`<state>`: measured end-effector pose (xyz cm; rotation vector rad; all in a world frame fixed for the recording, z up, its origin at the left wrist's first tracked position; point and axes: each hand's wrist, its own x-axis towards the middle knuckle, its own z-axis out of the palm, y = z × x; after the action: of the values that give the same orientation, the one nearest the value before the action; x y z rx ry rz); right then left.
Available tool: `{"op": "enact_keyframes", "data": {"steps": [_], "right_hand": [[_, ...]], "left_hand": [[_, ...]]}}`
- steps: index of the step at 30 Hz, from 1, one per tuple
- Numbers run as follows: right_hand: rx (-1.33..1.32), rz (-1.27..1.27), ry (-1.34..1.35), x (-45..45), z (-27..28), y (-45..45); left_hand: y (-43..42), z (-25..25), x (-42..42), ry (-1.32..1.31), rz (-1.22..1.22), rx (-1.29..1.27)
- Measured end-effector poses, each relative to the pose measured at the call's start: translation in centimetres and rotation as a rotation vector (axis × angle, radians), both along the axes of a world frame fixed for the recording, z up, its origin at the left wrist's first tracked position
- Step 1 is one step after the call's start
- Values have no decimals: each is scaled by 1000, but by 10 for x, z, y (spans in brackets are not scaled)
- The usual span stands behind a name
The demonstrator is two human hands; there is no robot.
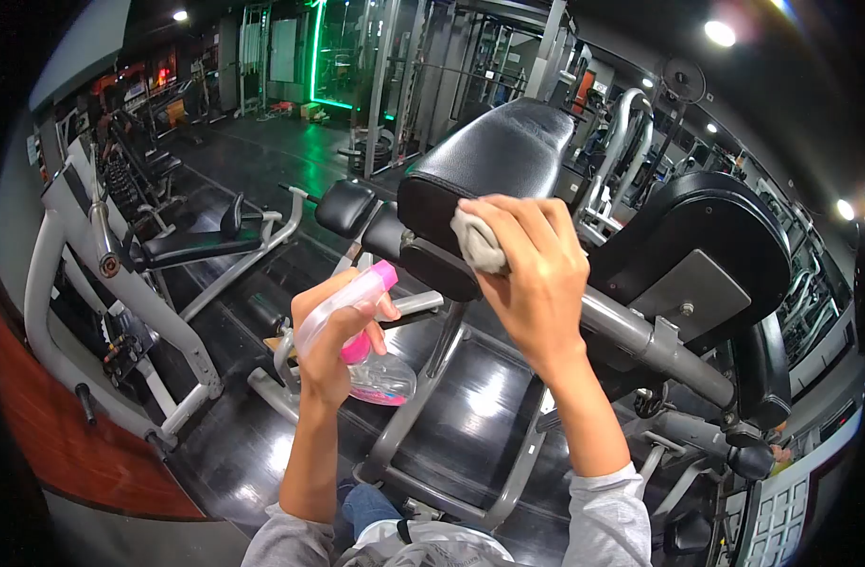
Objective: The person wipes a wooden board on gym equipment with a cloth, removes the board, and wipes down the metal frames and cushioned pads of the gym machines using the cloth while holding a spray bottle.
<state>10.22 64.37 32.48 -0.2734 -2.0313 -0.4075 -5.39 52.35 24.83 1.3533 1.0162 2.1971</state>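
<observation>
My left hand [333, 331] is wrapped round the neck of a clear spray bottle [383, 380] with a pink and white nozzle and a little pink liquid inside. In my right hand [536, 274] is a bunched grey cloth [477, 241], held against or just by the front edge of the black padded seat [494, 146]. The spray nozzle points toward the machine's black roller pads [423, 255], below and left of the seat. My right fingers partly cover the cloth.
A black backrest [707, 236] stands right of the seat, above a grey metal tube [631, 331]. At left is another bench machine [201, 246] with a grey frame. Racks [385, 94] stand behind, and a reddish wooden panel [83, 425] lies at lower left.
</observation>
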Motion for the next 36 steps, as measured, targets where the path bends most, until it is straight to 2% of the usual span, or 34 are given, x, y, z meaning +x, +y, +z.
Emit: {"op": "enact_keyframes", "data": {"steps": [7,11,14,19,27,33,35,36], "right_hand": [[112,-25,-86,-63,-25,8],[100,-11,-131,-43,-34,5],[-8,-30,-188,-13,-29,2],[-13,1,-66,1,-12,0],[41,113,68,-80,-3,13],[-27,31,-98,-98,-21,10],[-82,174,-76,-75,-26,12],[-87,166,-68,-63,-29,9]], "left_hand": [[5,1,3,-23,-6,0],[5,2,2,-13,-10,-13],[2,1,-3,9,-7,-27],[-4,-1,-8,-47,36,-28],[-4,-10,-13,-34,15,-47],[-9,-8,-10,-10,33,-60],[-11,-8,-10,-7,37,-47],[-11,-9,-11,-4,33,-62]]}}
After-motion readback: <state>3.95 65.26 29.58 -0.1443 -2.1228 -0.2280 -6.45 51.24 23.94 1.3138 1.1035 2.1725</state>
